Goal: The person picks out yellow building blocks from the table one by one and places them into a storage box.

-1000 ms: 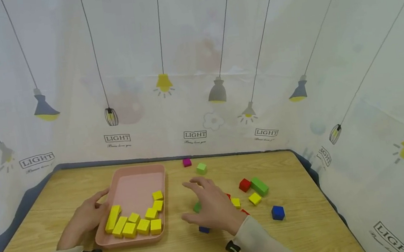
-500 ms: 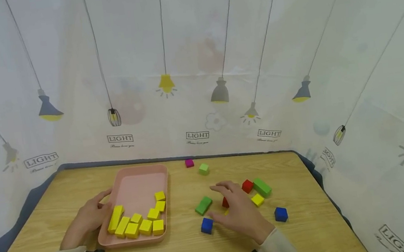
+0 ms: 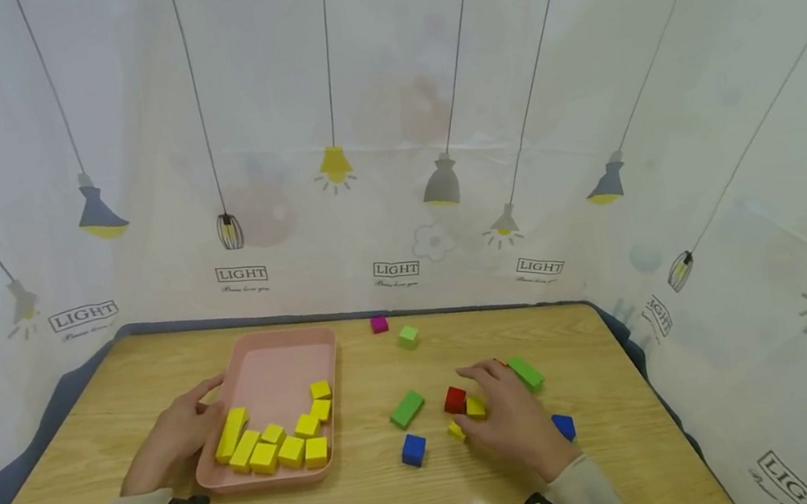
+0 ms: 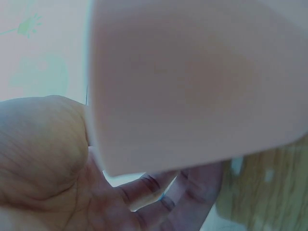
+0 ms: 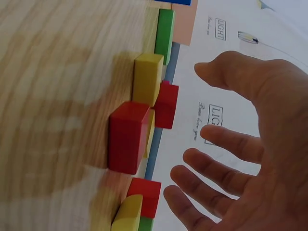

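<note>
My left hand [image 3: 178, 435] holds the left side of a pink tray [image 3: 263, 336]. In the left wrist view the tray wall [image 4: 192, 96] fills much of the picture and partly hides the fingers [image 4: 192, 190]. Several yellow blocks [image 3: 264, 458] lie in the tray's near part and along its right side. My right hand [image 3: 515, 423] hovers with spread fingers over loose blocks, holding nothing. Nearest to it are a red block [image 3: 455, 399] and a yellow block [image 3: 476, 408]. The right wrist view shows the red block [image 5: 127, 137] standing apart from the fingertips [image 5: 180, 173].
Left of the right hand lie a green block [image 3: 408, 409] and a blue cube [image 3: 413, 450]. Beyond it is a longer green block [image 3: 526, 374], and another blue cube [image 3: 564, 426] is partly hidden. Magenta [image 3: 379, 325] and light green cubes [image 3: 408, 336] sit near the table's far edge.
My right hand has moved right, away from the tray, uncovering the green block and blue cube, and now covers part of the blocks further right. The left hand stays at the tray.
</note>
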